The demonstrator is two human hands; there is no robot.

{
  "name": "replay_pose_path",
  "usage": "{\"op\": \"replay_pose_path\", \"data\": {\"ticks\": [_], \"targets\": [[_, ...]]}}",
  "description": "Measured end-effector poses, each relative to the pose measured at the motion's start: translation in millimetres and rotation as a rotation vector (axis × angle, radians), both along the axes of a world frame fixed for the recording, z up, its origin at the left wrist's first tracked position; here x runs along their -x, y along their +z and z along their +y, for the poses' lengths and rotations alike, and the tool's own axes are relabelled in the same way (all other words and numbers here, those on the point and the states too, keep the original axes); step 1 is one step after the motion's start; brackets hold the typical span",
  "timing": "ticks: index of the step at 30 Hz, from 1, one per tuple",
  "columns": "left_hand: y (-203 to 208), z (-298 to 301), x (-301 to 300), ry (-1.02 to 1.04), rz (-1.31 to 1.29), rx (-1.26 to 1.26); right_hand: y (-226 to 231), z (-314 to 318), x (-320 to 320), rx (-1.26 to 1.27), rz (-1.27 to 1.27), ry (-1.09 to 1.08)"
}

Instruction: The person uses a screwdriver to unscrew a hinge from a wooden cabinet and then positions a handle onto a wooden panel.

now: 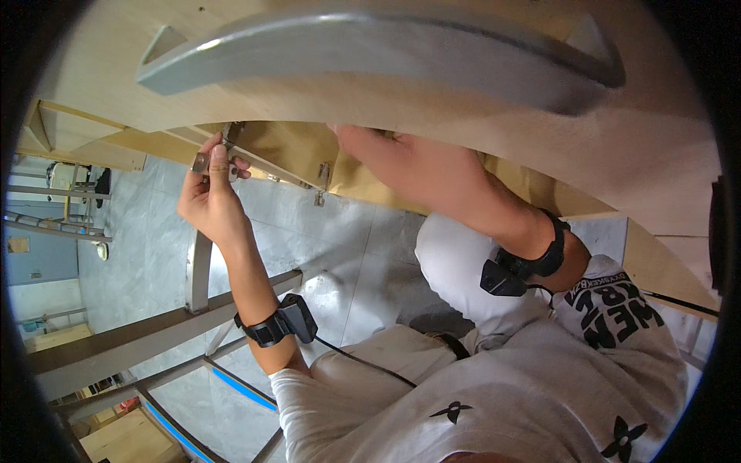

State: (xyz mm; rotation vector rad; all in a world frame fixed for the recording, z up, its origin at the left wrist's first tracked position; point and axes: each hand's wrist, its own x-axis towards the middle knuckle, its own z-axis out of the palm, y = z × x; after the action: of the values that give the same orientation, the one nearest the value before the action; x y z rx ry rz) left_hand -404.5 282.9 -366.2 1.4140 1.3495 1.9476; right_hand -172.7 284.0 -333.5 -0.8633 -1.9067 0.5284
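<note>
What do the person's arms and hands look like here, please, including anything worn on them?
Both forearms are bare below short white sleeves with black print. Each wrist carries a black strap with a small black box: left wrist device, trailing a thin black cable, and right wrist device. No gloves.

Wooden panel (324, 100) overhead, curved bar handle (370, 46) on its near face, left hand (210, 201) below its left edge pinching a small metal bracket (202, 163), right hand (401, 166) reaching behind its lower edge, fingertips probably hidden, tiled floor (340, 247) far beneath.
</note>
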Motion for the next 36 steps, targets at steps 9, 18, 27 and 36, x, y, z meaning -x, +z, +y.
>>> {"op": "replay_pose_path", "data": {"ticks": [9, 18, 27, 36], "targets": [[1, -2, 0, 0.030, 0.000, -0.004, 0, -6, -9, -0.347, -0.309, -0.042], [-2, -3, 4, 0.008, -0.058, 0.018, 4, 5, 3, -0.007, -0.006, 0.003], [-19, 1, -6, 0.097, -0.077, -0.134, 15, -22, 10, 0.099, 0.020, -0.173], [-10, -9, -6, 0.110, 0.053, -0.145, 6, -14, -25, 0.451, 0.173, -0.271]]}}
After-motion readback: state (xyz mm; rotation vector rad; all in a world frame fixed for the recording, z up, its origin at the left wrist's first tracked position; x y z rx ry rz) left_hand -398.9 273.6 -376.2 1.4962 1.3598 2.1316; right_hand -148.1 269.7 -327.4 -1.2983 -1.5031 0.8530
